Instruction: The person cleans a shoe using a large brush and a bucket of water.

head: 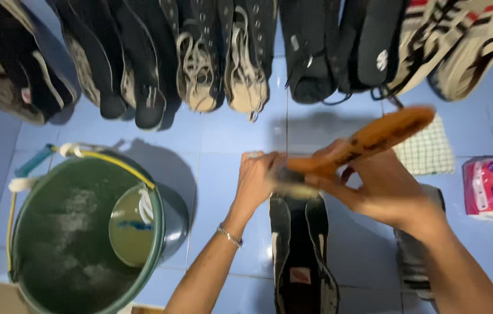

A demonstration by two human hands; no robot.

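Lying in the lower middle of the frame, the black shoe (300,256) pointed its long axis away from the person, toe under both hands; the left hand (256,180) gripped that toe, the right hand (374,183) clasped a wooden brush (368,139) slanting toward the upper right.

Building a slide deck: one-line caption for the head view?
Left hand steadies a black shoe while right hand scrubs it with an orange-handled brush.
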